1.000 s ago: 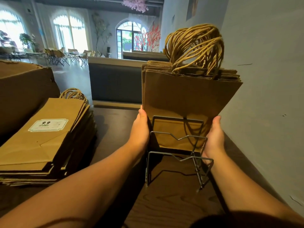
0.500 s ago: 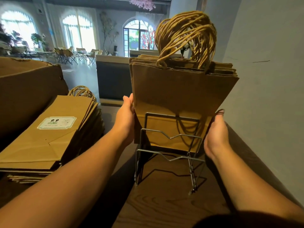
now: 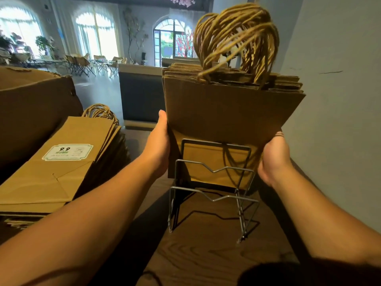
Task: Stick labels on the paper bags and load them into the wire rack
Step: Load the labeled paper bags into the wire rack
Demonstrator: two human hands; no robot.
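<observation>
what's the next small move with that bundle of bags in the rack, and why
Probably ease the bundle of bags straight down until it seats in the wire rack. The left hand and right hand flank its sides, and its lower edge sits behind the front wires, seemingly above the counter.

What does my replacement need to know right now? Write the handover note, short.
Left hand: flat against the left edge of the upright bundle of paper bags.
Right hand: fingers curled round the bundle's right edge, a firm grip.
The bundle stands in the rear slot of the wire rack, twine handles up. The front slots hold nothing.
Done: that batch is in the rack.
Left: the flat stack of bags on the left, whose top bag carries a 9.9 label, is still to be loaded. Labels on lower bags can't be seen.
</observation>
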